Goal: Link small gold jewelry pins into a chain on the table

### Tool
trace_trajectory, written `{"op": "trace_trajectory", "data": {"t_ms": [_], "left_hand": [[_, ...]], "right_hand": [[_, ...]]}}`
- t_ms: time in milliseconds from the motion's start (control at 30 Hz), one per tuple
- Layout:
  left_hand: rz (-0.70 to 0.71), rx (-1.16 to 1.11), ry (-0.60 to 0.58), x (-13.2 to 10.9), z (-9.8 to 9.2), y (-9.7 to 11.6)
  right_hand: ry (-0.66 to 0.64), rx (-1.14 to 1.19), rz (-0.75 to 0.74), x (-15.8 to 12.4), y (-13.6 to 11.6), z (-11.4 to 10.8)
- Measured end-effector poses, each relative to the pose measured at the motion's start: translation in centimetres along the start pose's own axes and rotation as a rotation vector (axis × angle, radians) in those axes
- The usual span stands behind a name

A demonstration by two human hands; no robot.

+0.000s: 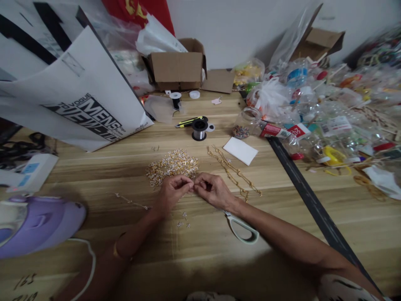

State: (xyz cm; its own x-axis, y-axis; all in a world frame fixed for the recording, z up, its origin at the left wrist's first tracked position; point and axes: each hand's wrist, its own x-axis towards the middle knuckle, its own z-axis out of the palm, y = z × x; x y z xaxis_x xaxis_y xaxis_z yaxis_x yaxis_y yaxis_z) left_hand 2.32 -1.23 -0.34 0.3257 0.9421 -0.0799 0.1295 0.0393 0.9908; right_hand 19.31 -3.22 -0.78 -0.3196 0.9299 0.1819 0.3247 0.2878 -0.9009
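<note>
My left hand (171, 193) and my right hand (212, 190) meet fingertip to fingertip low over the wooden table (94, 175), both pinched closed on something tiny that I cannot make out. Just behind them lies a heap of small gold beads or links (172, 166). Two finished gold chains (233, 171) stretch to the right of the heap. A thin chain piece (131, 202) lies left of my left wrist, and a few loose bits (184, 219) lie under my hands. White-handled scissors (242, 229) lie beneath my right forearm.
A spool of clear thread (199, 129), a yellow-black cutter (189, 121), a white card (240, 150) and a bead jar (246, 123) sit behind. A large printed bag (78, 100) stands left, a cardboard box (177, 67) at the back, a clutter of plastic bags (328, 108) right, a purple device (37, 223) near left.
</note>
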Motion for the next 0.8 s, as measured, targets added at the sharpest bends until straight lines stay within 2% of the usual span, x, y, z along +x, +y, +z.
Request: {"op": "trace_trajectory", "data": {"t_ms": [600, 800], "left_hand": [[-0.056, -0.047, -0.005, 0.01, 0.15, 0.29], [-0.037, -0.040, 0.010, 0.04, 0.16, 0.13]], "right_hand": [[-0.014, 0.078, 0.008, 0.04, 0.09, -0.08], [-0.017, 0.123, 0.034, 0.10, 0.04, -0.07]]}}
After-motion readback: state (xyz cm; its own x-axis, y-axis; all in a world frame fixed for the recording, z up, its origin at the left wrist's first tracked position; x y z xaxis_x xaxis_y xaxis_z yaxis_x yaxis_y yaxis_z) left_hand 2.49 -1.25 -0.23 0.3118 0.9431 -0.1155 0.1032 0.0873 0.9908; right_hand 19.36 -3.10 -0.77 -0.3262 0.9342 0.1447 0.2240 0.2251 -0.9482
